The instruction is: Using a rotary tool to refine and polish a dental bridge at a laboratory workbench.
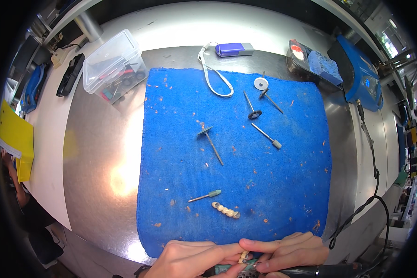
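Observation:
At the near edge of the blue cloth [282, 185], my two hands meet. My left hand [190, 259] pinches a small tooth-coloured dental bridge [244, 255]; part of it is hidden by the fingers. Closed around a dark rotary handpiece [326, 270], my right hand [292, 254] has its thin tip at the bridge; whether they touch I cannot tell. A second dental bridge [225, 210] with dark metal ends lies on the cloth just beyond. Beside it rests a green pointed grinding bur [208, 195].
Farther up the cloth lie a disc-shaped bur [211, 139], a cylindrical bur [268, 136], black wheel burs [255, 114] and a white disc [261, 83]. Behind are a purple-grey stick [234, 49] with a strap, a transparent box [113, 69] and a blue control unit [356, 69]; its cable [376, 176] hangs right.

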{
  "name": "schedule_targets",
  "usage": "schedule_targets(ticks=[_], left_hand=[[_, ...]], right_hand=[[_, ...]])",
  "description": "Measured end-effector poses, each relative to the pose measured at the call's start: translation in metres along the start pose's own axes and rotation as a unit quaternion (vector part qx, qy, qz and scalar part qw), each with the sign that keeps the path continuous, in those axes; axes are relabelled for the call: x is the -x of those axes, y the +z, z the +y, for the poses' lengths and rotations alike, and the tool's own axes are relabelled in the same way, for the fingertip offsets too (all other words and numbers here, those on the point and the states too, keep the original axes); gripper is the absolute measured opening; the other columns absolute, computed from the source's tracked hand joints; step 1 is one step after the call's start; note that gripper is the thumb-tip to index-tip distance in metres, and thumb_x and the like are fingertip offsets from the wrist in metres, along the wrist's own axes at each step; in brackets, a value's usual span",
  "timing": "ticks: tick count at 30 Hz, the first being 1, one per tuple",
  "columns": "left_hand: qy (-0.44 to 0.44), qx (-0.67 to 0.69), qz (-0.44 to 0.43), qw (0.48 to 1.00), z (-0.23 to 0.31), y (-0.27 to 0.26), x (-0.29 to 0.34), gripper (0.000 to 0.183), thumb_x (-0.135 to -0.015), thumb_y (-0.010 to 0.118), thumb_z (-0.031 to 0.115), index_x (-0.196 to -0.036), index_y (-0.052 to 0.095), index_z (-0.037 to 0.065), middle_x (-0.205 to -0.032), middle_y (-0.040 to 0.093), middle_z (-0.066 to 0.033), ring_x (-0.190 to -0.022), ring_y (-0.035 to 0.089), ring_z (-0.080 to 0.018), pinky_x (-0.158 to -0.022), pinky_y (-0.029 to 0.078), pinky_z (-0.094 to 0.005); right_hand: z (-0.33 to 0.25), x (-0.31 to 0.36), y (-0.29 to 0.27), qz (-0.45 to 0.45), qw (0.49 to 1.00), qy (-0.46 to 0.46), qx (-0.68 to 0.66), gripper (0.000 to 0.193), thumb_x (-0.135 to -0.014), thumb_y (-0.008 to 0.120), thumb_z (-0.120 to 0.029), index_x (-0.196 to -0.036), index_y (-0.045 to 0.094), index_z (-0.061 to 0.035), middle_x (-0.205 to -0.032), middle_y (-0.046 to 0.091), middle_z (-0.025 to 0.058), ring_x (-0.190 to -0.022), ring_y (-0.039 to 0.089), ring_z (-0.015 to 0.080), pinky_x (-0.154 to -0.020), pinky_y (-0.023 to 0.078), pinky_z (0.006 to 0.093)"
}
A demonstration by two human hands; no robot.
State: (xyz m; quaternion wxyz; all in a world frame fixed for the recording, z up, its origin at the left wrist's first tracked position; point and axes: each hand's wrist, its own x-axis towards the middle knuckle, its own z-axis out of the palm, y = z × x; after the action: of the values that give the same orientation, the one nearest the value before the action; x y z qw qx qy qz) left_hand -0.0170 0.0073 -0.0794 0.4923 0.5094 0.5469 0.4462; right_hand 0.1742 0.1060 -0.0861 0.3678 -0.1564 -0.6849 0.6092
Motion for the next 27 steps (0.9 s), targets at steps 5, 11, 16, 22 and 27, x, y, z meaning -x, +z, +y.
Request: schedule_targets(ticks=[5,11,16,22,27], left_hand=[[0.004,0.004,0.005,1.000,-0.0006,0.0004,-0.0007,0.032,-0.084,0.075,-0.004,-0.115,0.069,-0.008,-0.094,0.075,-0.0172,-0.083,0.077,-0.0228,-0.073,0.060,-0.0293],[-0.006,0.011,0.004,1.000,0.0013,0.0004,-0.0010,0.032,-0.084,0.075,-0.004,-0.115,0.069,-0.008,-0.093,0.075,-0.0170,-0.083,0.076,-0.0225,-0.073,0.060,-0.0291],[0.008,-0.001,0.003,1.000,-0.0003,0.0006,-0.0003,0.033,-0.082,0.076,-0.004,-0.114,0.069,-0.008,-0.092,0.075,-0.0169,-0.082,0.076,-0.0219,-0.070,0.060,-0.0284],[0.017,-0.018,0.005,1.000,-0.0001,0.0012,-0.0003,0.033,-0.081,0.077,-0.004,-0.113,0.069,-0.008,-0.092,0.075,-0.0169,-0.081,0.076,-0.0218,-0.069,0.060,-0.0282],[0.020,-0.016,0.004,1.000,-0.0022,-0.0003,-0.0010,0.033,-0.081,0.077,-0.004,-0.113,0.070,-0.008,-0.093,0.075,-0.0169,-0.081,0.077,-0.0220,-0.070,0.060,-0.0283]], right_hand=[[0.0001,0.0006,-0.0011,-0.006,1.000,0.006,-0.005,0.016,-0.091,0.070,-0.008,-0.094,0.067,0.0074,-0.079,0.072,0.0290,-0.085,0.077,0.0366,-0.070,0.062,0.0366],[-0.0017,0.0016,-0.0028,-0.007,0.999,0.025,-0.019,0.016,-0.092,0.069,-0.009,-0.094,0.067,0.0073,-0.087,0.072,0.0325,-0.089,0.077,0.0384,-0.072,0.062,0.0384],[-0.0031,0.0003,-0.0039,-0.014,1.000,0.015,-0.002,0.015,-0.091,0.069,-0.008,-0.095,0.066,0.0068,-0.088,0.072,0.0326,-0.089,0.077,0.0378,-0.071,0.062,0.0371],[-0.0009,0.0018,-0.0033,-0.013,1.000,-0.003,-0.005,0.014,-0.091,0.069,-0.007,-0.094,0.066,0.0070,-0.084,0.072,0.0315,-0.089,0.077,0.0375,-0.070,0.062,0.0361],[0.0002,-0.0002,-0.0022,-0.010,1.000,-0.003,-0.001,0.014,-0.091,0.069,-0.007,-0.094,0.066,0.0071,-0.079,0.072,0.0293,-0.088,0.077,0.0368,-0.068,0.062,0.0361]])
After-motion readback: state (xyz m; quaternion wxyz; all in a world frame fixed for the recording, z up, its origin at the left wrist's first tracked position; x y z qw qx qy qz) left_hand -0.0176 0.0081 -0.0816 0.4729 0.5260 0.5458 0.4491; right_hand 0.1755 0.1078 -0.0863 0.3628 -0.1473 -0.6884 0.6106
